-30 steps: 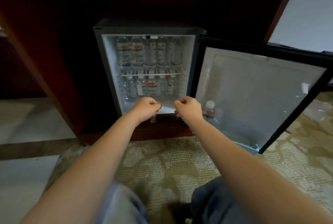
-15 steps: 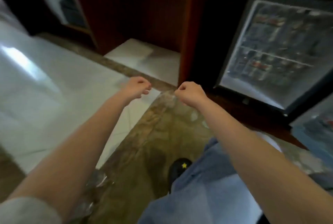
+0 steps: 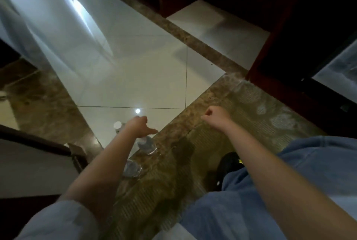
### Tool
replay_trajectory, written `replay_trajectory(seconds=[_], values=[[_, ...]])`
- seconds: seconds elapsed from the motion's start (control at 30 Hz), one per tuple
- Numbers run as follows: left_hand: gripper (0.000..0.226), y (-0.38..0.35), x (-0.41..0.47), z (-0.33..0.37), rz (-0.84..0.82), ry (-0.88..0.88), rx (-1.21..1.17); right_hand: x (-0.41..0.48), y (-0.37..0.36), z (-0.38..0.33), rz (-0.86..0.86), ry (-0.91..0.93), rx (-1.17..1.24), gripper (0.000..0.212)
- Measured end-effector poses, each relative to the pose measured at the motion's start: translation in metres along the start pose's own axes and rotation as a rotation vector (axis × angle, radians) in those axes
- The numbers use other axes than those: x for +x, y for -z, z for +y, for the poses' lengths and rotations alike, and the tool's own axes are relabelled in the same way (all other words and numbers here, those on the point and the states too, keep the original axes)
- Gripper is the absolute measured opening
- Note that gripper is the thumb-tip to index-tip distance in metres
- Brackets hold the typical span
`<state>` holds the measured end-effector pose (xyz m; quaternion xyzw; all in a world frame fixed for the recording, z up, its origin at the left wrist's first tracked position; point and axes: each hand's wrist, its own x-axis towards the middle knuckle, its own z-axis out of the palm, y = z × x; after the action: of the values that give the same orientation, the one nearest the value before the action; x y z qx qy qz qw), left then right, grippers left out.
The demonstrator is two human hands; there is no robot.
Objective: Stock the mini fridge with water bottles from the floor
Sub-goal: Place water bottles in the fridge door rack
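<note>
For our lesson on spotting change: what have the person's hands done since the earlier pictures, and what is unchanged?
The left hand has left the white-lined mini fridge, swung left and down, and uncurled from a fist over the clear plastic water bottles standing on the floor; no grip shows yet. The right hand followed, staying fisted and empty.

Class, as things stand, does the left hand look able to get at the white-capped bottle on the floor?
Probably yes: the left hand hovers open just beside the white-capped bottle, with nothing visible between them.

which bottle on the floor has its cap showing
The farthest bottle, left of the left hand; the middle bottle and nearest bottle have tops hidden by that arm.
</note>
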<state>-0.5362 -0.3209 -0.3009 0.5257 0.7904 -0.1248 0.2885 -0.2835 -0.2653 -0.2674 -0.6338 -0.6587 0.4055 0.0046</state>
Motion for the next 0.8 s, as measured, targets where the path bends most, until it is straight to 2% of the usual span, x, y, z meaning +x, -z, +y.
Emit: replay_trajectory(seconds=[0.07,0.13,0.33,0.53,0.73,0.8], values=[[0.061,-0.018,0.0,-0.001,-0.065,-0.007,0.121,-0.003,-0.01,0.007,-0.037,-0.018,0.002,0.014],[0.043,-0.03,0.002,-0.001,-0.083,-0.024,0.203,-0.005,-0.015,0.011,-0.079,-0.023,-0.029,0.019],[0.023,-0.036,0.01,-0.002,-0.025,-0.094,0.33,-0.009,-0.016,0.01,-0.108,-0.009,-0.048,0.026],[0.03,-0.011,0.009,0.015,-0.011,-0.197,0.328,-0.013,-0.021,0.009,-0.141,0.016,-0.084,0.048],[0.029,0.052,-0.012,0.07,0.013,-0.444,0.2,-0.017,-0.017,0.011,-0.218,0.026,-0.092,0.06],[0.028,0.069,-0.019,0.092,-0.019,-0.517,0.147,-0.018,-0.014,0.012,-0.264,0.029,-0.045,0.073]])
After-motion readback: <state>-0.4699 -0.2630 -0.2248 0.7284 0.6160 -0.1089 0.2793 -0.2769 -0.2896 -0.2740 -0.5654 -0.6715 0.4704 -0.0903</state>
